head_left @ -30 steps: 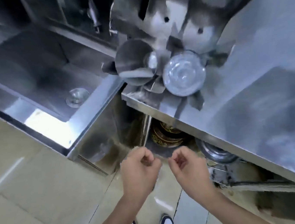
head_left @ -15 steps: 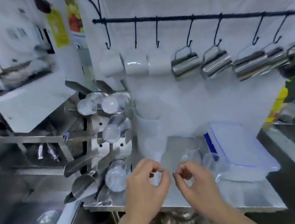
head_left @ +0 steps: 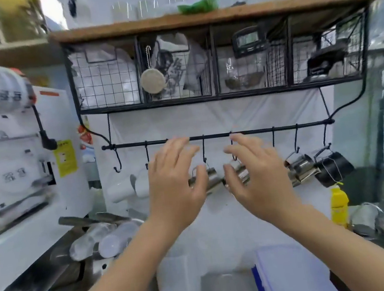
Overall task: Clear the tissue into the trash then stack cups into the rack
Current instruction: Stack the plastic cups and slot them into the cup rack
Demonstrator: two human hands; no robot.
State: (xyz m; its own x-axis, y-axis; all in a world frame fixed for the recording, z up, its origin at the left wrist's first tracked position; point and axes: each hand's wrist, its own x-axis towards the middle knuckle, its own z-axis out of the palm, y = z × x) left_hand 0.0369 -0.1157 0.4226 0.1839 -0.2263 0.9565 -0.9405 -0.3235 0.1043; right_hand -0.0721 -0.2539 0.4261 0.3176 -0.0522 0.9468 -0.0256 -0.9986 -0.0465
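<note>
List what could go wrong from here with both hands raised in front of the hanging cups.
1. Both the left hand and the right hand are open and spread in front of the steel cups hung on hooks; a careless bump might unhook one.
2. The view is blurred with motion, so reaching could easily miss.
3. The clear cups on the rack lie tilted and could possibly slide.

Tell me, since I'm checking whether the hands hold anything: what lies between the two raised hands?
In the head view, nothing held: between the left hand and right hand show only a steel cup hanging from the hook rail.

white machine labels, yellow sticker, all unreadable
</note>
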